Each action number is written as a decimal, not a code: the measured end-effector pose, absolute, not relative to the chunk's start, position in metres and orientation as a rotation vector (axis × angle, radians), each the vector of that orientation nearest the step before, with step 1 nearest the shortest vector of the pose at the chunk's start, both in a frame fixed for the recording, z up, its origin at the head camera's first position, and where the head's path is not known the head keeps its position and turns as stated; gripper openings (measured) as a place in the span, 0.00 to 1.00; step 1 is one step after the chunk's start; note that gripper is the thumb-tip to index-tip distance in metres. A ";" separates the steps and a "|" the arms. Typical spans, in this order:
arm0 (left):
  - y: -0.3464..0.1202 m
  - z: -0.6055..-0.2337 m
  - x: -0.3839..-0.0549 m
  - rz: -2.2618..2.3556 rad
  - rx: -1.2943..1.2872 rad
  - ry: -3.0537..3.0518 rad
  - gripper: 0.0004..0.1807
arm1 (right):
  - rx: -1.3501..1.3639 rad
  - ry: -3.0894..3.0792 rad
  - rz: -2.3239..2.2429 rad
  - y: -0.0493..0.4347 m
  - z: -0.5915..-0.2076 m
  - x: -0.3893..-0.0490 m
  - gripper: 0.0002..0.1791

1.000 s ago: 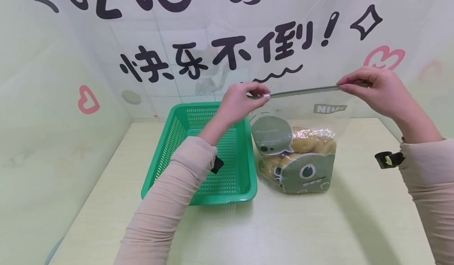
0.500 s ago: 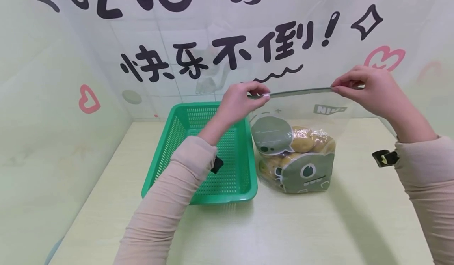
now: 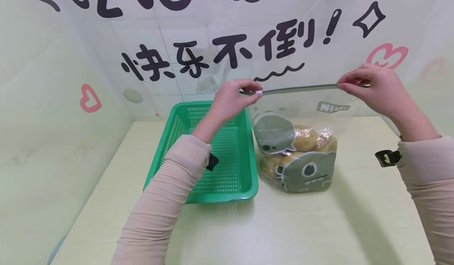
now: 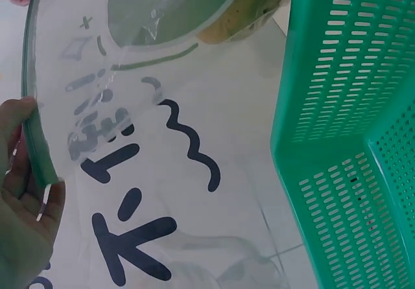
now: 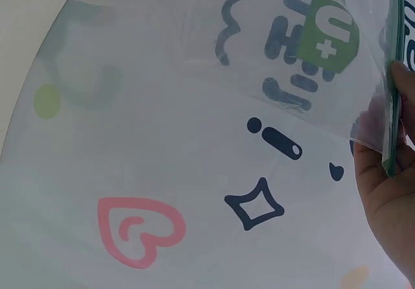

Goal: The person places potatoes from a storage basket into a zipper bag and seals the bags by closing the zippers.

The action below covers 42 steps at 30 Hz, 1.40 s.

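A clear zip bag point(image 3: 309, 172) with a green monster print stands upright on the table, holding several yellow-brown potatoes point(image 3: 305, 139). Its green zip strip point(image 3: 299, 88) is stretched taut between both hands, above the potatoes. My left hand point(image 3: 232, 99) pinches the strip's left end, with a small white piece showing at the fingertips. The strip's right end is pinched between thumb and fingers of my right hand point(image 3: 376, 85). In the left wrist view, the strip's green end point(image 4: 42, 159) shows between thumb and fingers. The right wrist view shows the bag's other top corner point(image 5: 388, 162) in the fingers.
A green perforated plastic basket point(image 3: 253, 178) stands directly left of the bag, under my left forearm. The pale table point(image 3: 283, 233) runs up to a printed backdrop point(image 3: 159, 99) with black lettering behind the bag.
My right hand slid left along the strip, then moved back to the right. My left hand has shifted slightly left, and the strip is straighter. The bag and basket stay in place.
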<state>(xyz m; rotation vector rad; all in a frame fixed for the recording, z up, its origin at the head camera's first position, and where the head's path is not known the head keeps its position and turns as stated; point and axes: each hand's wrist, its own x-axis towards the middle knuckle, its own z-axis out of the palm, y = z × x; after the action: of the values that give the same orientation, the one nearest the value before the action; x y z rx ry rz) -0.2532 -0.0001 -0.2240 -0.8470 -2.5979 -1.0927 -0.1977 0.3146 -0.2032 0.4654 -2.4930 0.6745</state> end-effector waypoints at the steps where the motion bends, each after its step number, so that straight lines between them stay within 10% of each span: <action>1: -0.002 -0.224 -0.254 -1.099 -0.838 -2.599 0.12 | 0.462 -2.499 0.674 0.316 -0.203 -0.198 0.06; 42: -0.021 -0.233 -0.250 -1.571 -0.693 -2.404 0.08 | 0.277 -2.557 1.292 0.364 -0.206 -0.176 0.18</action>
<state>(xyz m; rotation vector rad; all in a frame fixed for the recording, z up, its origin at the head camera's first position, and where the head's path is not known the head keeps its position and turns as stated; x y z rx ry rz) -0.2500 -0.0206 -0.2329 -0.6928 -2.4036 -1.5710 -0.1757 0.3638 -0.2060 0.2766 -2.5571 1.2924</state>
